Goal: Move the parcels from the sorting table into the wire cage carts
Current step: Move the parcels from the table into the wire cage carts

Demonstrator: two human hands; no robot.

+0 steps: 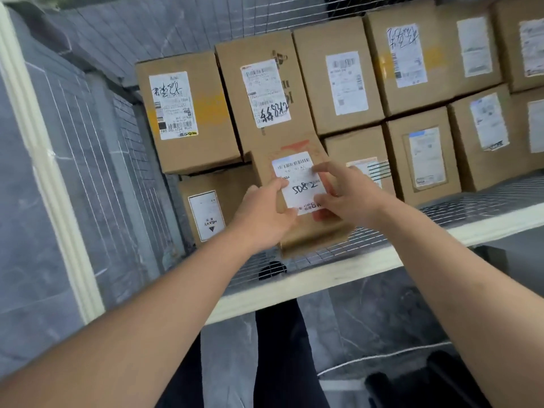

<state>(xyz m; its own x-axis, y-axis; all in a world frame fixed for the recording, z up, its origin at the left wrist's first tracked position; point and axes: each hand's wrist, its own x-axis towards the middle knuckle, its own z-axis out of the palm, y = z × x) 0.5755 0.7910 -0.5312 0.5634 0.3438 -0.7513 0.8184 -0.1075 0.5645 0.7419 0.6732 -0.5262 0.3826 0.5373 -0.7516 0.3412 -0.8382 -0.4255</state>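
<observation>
Inside the white-framed wire cage cart (309, 287), brown cardboard parcels (188, 113) already fill the back rows. Left hand (262, 219) and right hand (350, 195) both grip a small brown labelled parcel (297, 172) standing on the mesh floor at front; judged mid-placement, sorting desk out of view.

Brown cardboard parcels (338, 83) carry white labels with black print and black handwriting. The held parcel (297, 228) shows red-orange printing. The cart's frame (323, 278) is cream-white, its mesh (485, 198) pale grey. The floor (382, 313) is grey marbled.
</observation>
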